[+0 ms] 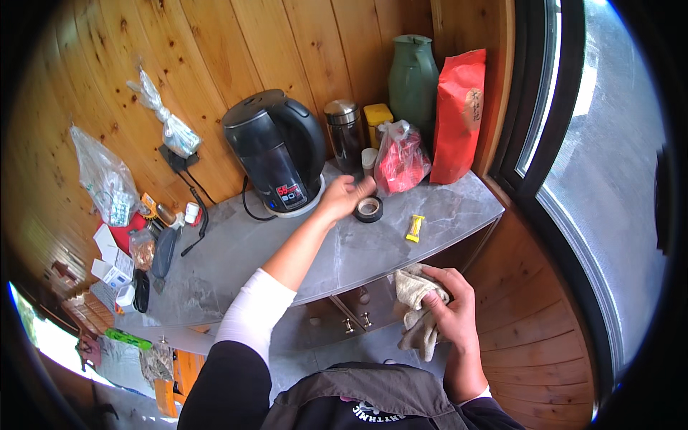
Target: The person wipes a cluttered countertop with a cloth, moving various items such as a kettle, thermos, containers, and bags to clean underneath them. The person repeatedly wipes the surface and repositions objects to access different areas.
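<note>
My left hand reaches over the grey marbled countertop, fingers stretched out and nothing seen in them. Just beside its fingertips lies a roll of black tape, and a small white-capped bottle stands behind them. In front of the counter's edge, my right hand grips a crumpled beige cloth that hangs down from the fingers. A small yellow-wrapped sweet rests on the counter between the tape and the front edge.
A black electric kettle stands left of my left hand. Behind are a glass tumbler, yellow tin, green thermos jug, plastic bag with red contents and red packet. An opened white box sits far left.
</note>
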Motion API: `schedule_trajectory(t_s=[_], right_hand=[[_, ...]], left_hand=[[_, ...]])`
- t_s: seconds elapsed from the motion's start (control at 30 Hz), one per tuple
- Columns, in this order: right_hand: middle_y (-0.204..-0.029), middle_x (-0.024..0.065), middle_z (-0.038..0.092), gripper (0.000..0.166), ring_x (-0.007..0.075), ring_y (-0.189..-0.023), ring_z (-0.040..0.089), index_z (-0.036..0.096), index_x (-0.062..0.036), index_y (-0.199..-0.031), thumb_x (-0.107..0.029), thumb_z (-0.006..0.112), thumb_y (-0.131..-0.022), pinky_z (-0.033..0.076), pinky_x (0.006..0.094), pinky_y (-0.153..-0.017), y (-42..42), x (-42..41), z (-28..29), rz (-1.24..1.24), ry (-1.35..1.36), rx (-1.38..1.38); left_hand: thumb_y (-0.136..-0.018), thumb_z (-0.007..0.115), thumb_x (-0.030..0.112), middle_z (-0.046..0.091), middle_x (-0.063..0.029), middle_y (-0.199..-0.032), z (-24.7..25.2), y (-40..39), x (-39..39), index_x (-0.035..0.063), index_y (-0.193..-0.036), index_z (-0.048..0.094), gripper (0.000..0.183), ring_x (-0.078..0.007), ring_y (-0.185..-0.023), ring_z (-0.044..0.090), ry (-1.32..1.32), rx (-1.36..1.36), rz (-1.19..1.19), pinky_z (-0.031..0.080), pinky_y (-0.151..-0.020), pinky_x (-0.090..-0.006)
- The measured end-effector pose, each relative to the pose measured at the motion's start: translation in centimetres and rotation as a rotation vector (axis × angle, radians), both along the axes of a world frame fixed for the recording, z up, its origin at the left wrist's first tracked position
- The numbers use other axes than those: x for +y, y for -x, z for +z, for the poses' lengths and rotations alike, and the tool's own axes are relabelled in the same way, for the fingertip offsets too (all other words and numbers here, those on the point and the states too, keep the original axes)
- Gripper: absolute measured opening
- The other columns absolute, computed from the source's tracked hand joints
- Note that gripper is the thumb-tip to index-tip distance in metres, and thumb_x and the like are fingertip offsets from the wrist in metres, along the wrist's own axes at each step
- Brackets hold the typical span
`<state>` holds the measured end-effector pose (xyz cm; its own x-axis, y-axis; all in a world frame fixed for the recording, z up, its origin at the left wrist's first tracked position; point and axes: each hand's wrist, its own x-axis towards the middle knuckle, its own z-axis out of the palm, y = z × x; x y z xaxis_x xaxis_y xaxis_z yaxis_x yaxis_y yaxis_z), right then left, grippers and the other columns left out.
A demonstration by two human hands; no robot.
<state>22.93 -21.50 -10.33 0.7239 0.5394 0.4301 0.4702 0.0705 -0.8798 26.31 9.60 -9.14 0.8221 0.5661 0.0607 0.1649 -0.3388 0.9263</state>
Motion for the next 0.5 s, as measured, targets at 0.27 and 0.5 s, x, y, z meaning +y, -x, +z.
schedule_trajectory(t_s=[0.27,0.5], right_hand=[[-0.092,0.0117,0.06,0.033,0.0205,-0.087,0.059,0.061,0.0042,-0.106,-0.011,0.066,-0.077,0.045,0.029,-0.079,0.5,0.5,0.9,0.072,-0.027,0.049],[-0.102,0.0124,0.058,0.041,0.0214,-0.095,0.057,0.056,0.0029,-0.114,0.001,0.056,-0.073,0.043,0.0301,-0.085,2.7,6.8,3.9,-0.026,-0.162,-0.044]], left_hand=[[-0.057,0.084,0.026,0.055,-0.0148,-0.11,-1.0,5.3,-2.8,0.0086,-0.121,0.05,0.075,-0.0296,-0.103,0.055,-0.518,0.137,-0.124,0.044,-0.088,-0.036],[-0.06,0.079,0.011,0.058,-0.0124,-0.106,3.0,17.3,-7.3,0.0056,-0.119,0.047,0.067,-0.0305,-0.095,0.059,-0.581,-0.17,-0.135,0.048,-0.081,-0.0368]])
